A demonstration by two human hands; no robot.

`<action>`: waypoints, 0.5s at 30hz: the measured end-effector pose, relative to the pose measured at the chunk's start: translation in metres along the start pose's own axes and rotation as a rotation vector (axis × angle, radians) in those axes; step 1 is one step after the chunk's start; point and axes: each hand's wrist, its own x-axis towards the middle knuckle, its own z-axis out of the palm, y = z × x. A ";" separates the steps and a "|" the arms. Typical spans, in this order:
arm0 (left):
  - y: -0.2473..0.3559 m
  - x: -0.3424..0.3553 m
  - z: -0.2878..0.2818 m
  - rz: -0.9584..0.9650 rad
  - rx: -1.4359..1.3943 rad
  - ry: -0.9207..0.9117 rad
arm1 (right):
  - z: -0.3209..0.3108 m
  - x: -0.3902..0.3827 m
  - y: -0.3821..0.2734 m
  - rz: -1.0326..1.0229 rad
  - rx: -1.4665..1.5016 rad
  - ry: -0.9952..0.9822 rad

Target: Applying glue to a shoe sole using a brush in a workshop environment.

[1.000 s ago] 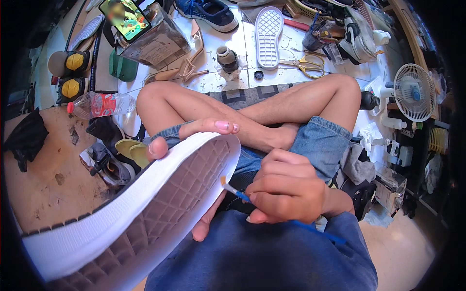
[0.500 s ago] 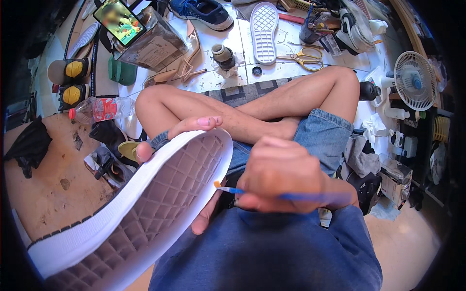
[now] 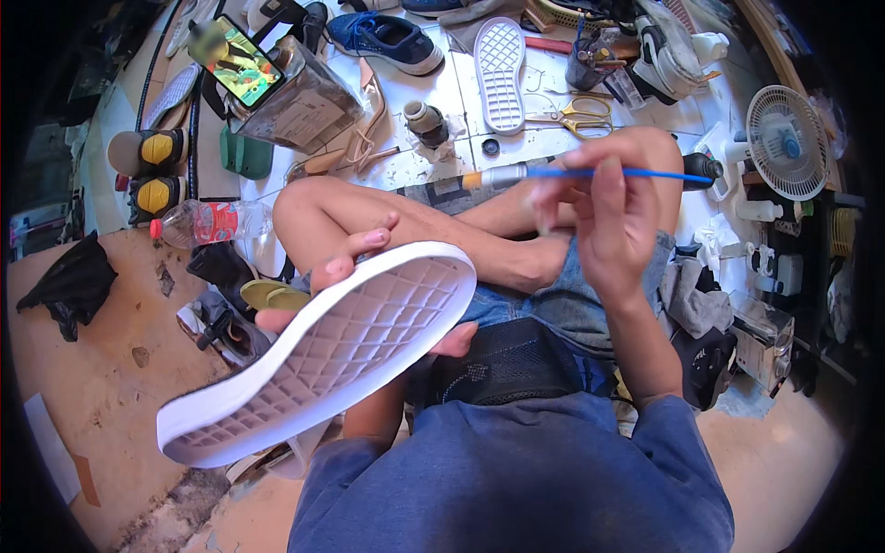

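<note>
A white shoe sole (image 3: 323, 359) with a grid of ridges inside lies tilted across my left hand (image 3: 339, 267). That hand grips it from beneath, fingers showing along its far edge and one digit past its near edge. Raised above my crossed legs, my right hand (image 3: 608, 221) pinches a blue-handled paintbrush (image 3: 505, 176) with an orange-tan tip pointing left. The brush is apart from the sole. Beyond my legs stands a small dark open bottle (image 3: 425, 123) on crumpled wrap, with a round black cap (image 3: 490, 147) on the tiles beside it.
A matching white sole (image 3: 500, 78), yellow-handled scissors (image 3: 585, 117) and a blue sneaker (image 3: 385, 41) lie at the far side. A phone (image 3: 241, 63) leans on a box at far left. A plastic bottle (image 3: 217, 222) lies left; a fan (image 3: 786, 143) stands right.
My right hand has lifted the brush away from the sole's inner edge, up and to the right. The sole in my left hand has moved right and tilted more level.
</note>
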 end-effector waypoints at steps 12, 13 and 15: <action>-0.090 -0.013 0.119 -0.173 0.761 0.366 | 0.048 -0.006 0.069 0.473 0.696 0.089; -0.096 -0.016 0.131 -0.188 0.827 0.397 | 0.046 -0.005 0.076 0.473 0.733 0.025; -0.053 -0.009 0.072 -0.218 1.002 0.476 | 0.057 -0.001 0.071 0.553 0.754 -0.008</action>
